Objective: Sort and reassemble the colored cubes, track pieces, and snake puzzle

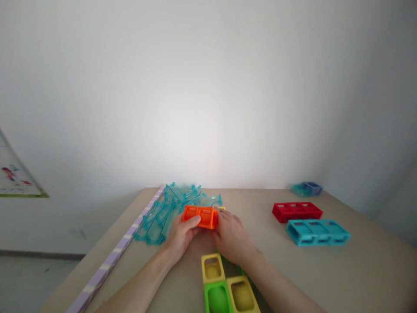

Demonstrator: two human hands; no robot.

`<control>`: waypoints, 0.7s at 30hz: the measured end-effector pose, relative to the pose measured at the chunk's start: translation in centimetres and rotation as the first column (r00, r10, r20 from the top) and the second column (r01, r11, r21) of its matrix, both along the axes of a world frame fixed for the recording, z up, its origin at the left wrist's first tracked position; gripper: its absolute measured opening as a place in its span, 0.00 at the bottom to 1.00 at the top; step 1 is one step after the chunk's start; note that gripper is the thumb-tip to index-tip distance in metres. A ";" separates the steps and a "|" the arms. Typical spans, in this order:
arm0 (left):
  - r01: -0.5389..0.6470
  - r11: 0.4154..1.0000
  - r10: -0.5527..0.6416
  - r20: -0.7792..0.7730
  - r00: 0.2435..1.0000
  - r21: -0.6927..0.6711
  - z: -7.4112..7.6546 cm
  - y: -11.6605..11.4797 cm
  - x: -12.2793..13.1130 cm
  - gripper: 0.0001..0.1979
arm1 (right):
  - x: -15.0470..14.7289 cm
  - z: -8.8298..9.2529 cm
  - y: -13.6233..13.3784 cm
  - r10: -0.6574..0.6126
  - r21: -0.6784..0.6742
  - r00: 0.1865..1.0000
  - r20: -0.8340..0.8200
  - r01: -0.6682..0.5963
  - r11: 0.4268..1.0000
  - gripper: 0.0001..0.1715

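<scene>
An orange two-cell block (200, 216) is held over the table between both hands. My left hand (180, 237) grips its left end with the thumb on top. My right hand (232, 237) is closed on its right end. Just behind the block lies a heap of clear teal track pieces (166, 211). In front of my hands, yellow (212, 268) and green (217, 299) blocks sit joined together near the table's front edge.
A red three-cell block (297, 211) and a cyan one (317, 231) lie at the right. Small teal and blue blocks (306, 188) sit at the far right corner. A purple-and-white strip (117, 252) runs along the table's left edge. A white wall stands behind.
</scene>
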State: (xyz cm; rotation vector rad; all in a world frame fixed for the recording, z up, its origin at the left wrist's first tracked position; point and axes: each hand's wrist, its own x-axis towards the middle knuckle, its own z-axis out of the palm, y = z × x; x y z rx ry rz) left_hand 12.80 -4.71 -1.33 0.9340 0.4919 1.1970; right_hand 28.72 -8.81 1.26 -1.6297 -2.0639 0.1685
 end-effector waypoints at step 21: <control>0.053 0.988 -0.012 0.267 0.964 -0.146 1.3 -0.1 -1.5 0.11 | 0.4 0.1 0.3 0.083 0.259 0.994 -0.070 -0.062 0.964 0.32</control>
